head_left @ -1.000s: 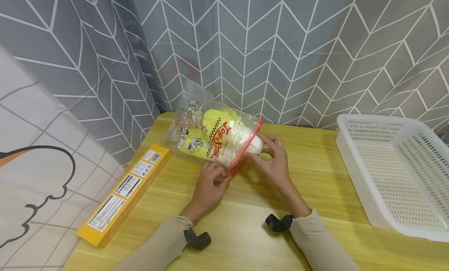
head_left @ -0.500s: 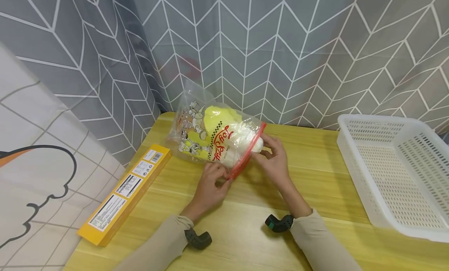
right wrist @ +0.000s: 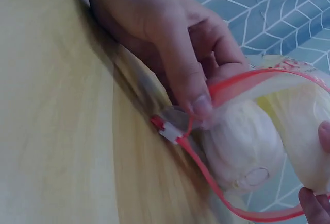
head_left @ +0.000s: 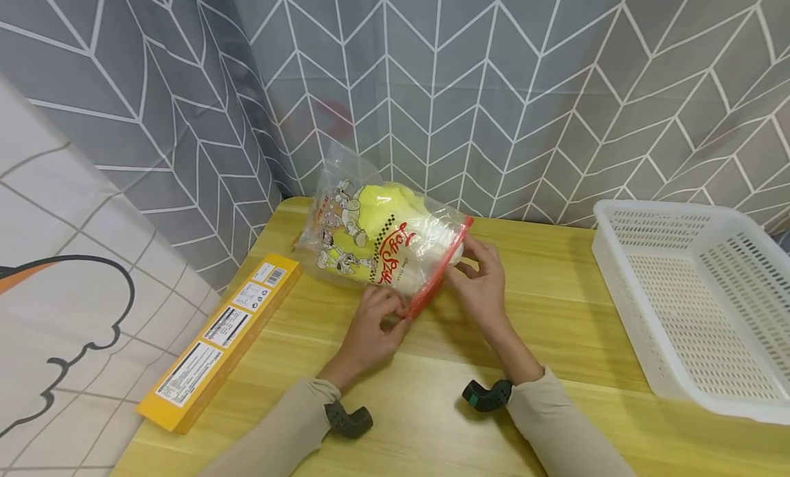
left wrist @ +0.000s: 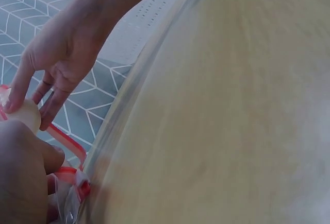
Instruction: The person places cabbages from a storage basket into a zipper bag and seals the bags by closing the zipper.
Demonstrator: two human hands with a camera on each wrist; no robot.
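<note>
Bag (head_left: 395, 251) edged right; left fingers (head_left: 384, 300) pinch rim (head_left: 435, 279).

Beige fabric sleeves (head_left: 278, 429) reach your wrists. At each cuff you wear a curved black dotted module (head_left: 348, 422); the right one carries a green patch (head_left: 473, 399).

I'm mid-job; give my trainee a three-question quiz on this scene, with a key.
1. Which hand grips the nearer end of the red rim of the plastic bag?
2. True or false: the orange box lies left of the bag, the white basket right.
3. The right hand holds: A) the basket; B) a white rounded object at the bag's mouth; C) the box.

Key: 1. The left hand. 2. True. 3. B.
</note>
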